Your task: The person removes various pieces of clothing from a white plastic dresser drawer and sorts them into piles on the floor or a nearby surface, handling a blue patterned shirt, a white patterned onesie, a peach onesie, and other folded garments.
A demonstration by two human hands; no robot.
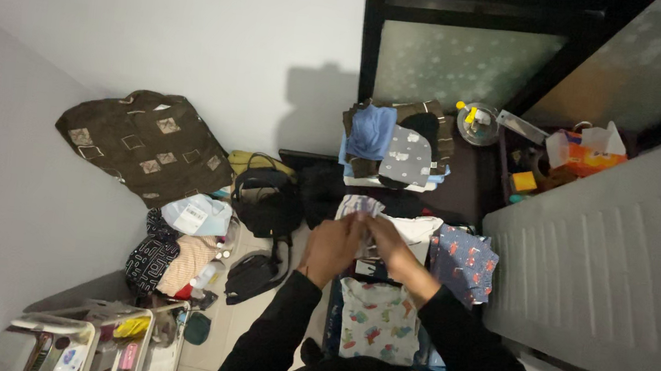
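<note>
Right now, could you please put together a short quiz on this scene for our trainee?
1. True or false: both hands meet on the small light garment.
2. Which lies nearest the person's body? A the printed white shirt, B the blue cloth, C the brown cushion.
3. What stands on the floor left of the left hand?

Key: 1 true: the right hand touches it too. 2 A. 3 A black bag.
</note>
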